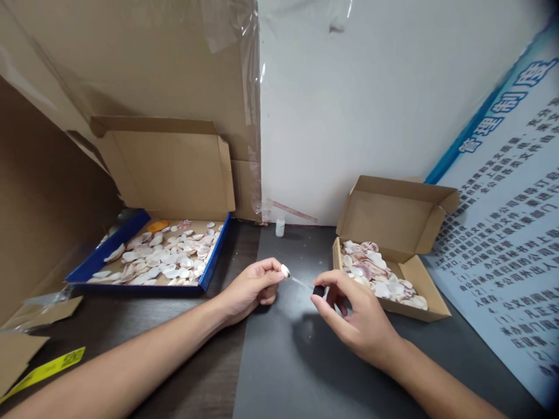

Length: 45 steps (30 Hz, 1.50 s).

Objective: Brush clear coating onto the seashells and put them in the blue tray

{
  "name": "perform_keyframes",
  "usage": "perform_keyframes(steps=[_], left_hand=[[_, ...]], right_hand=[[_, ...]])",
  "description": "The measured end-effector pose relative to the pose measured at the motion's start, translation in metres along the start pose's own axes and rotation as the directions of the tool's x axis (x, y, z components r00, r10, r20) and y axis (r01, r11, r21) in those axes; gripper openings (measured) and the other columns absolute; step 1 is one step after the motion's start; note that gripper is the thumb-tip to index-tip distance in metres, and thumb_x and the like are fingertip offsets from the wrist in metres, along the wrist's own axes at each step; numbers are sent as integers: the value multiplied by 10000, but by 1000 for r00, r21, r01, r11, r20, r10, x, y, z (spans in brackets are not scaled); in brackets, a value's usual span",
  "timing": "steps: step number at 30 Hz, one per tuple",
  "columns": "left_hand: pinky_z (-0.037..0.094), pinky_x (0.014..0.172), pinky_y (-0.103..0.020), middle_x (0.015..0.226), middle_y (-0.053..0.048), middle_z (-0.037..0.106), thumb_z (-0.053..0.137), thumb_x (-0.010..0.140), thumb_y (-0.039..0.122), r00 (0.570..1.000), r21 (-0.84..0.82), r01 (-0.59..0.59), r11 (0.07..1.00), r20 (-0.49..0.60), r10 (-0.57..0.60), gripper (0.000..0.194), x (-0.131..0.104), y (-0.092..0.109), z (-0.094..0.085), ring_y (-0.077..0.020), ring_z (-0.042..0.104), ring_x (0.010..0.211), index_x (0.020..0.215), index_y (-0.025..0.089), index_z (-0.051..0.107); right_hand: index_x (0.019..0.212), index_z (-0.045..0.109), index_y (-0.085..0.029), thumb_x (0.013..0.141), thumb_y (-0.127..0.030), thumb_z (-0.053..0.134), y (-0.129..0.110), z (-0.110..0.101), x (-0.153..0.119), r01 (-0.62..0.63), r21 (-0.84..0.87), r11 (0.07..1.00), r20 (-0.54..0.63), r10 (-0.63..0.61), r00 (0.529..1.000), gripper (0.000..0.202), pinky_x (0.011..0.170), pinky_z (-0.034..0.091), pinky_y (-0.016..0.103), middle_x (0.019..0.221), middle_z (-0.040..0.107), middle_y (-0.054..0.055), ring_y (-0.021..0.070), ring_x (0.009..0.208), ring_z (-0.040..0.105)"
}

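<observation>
Near the middle of the view, my left hand (257, 286) pinches a small white shell (285, 271) between thumb and fingers. My right hand (349, 311) holds a black cap (319, 290) with a thin clear stem (301, 283) pointing left. The stem's tip is at the shell; whether it touches cannot be made out. Both hands are raised over the dark grey mat (271, 361). Beyond them a small white bottle (280, 227) stands upright near the back wall.
At left an open blue-edged box (209, 265) holds many shells and an orange piece (158, 226). A brown cardboard box (430, 294) with larger shells stands open at right. Cardboard scraps and a yellow strip (48, 370) lie at lower left. A printed poster (506, 233) leans at right.
</observation>
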State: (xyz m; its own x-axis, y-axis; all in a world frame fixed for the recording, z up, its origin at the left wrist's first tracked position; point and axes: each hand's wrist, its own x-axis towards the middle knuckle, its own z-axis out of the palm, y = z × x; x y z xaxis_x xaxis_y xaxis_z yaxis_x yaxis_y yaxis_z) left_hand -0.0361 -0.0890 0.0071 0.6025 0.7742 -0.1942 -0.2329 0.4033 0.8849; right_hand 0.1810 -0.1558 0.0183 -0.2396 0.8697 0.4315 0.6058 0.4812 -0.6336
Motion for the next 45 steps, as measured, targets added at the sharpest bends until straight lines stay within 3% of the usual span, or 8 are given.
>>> perform_keyframes(steps=[4, 16, 20, 33, 36, 41, 45], left_hand=[[175, 454, -188, 529, 109, 329, 777, 771, 368, 1000, 1, -4, 1000, -5, 4, 341, 0, 0, 1, -36, 206, 450, 795, 183, 493], [180, 462, -193, 516, 112, 307, 764, 783, 406, 1000, 36, -9, 999, -4, 9, 340, 0, -1, 1, -38, 200, 453, 812, 181, 511], [181, 463, -194, 522, 110, 311, 767, 778, 415, 1000, 41, -8, 999, -4, 9, 342, 0, -1, 0, -39, 200, 456, 817, 178, 524], [174, 459, -191, 522, 109, 305, 767, 777, 415, 1000, 28, -1, 1000, -10, 1, 341, 0, -1, 0, -41, 199, 458, 809, 177, 524], [173, 459, -191, 520, 111, 299, 769, 771, 420, 1000, 34, 1, 999, -15, 0, 344, 0, -1, 0, -39, 196, 456, 805, 175, 531], [177, 458, -191, 526, 109, 310, 775, 766, 424, 1000, 33, 4, 999, -15, -3, 348, 0, -1, 0, -37, 205, 453, 806, 175, 535], [176, 459, -192, 526, 109, 306, 775, 767, 421, 1000, 34, 3, 999, -15, -2, 345, 0, -1, 0, -36, 197, 455, 808, 175, 537]], right_hand=[[962, 580, -220, 914, -245, 580, 0, -1, 0, -25, -84, 996, 2, 25, 1000, 54, 530, 401, 256, 707, 572, -24, 117, 533, 501], [1010, 586, -217, 932, -262, 569, 1, -2, 0, 36, -52, 998, -12, -37, 999, 92, 552, 422, 259, 753, 593, -5, 123, 565, 530], [976, 589, -220, 923, -247, 568, 1, -2, 0, 2, -105, 994, 7, -1, 1000, 64, 530, 404, 261, 732, 582, -12, 115, 519, 484], [1002, 569, -222, 923, -246, 575, 0, -1, -1, 37, -16, 999, 13, -37, 999, 83, 550, 419, 248, 774, 582, -15, 110, 562, 526], [959, 574, -223, 910, -236, 581, 0, 0, -1, 3, -74, 997, 27, -1, 1000, 51, 529, 398, 255, 705, 551, -30, 111, 520, 482], [982, 575, -219, 920, -255, 572, 1, 1, 0, 24, -43, 999, 22, -23, 999, 72, 536, 421, 251, 744, 590, -9, 120, 555, 528], [945, 569, -222, 911, -258, 580, 1, 1, 0, -38, -96, 995, 23, 41, 999, 50, 515, 389, 253, 676, 560, -30, 118, 519, 489]])
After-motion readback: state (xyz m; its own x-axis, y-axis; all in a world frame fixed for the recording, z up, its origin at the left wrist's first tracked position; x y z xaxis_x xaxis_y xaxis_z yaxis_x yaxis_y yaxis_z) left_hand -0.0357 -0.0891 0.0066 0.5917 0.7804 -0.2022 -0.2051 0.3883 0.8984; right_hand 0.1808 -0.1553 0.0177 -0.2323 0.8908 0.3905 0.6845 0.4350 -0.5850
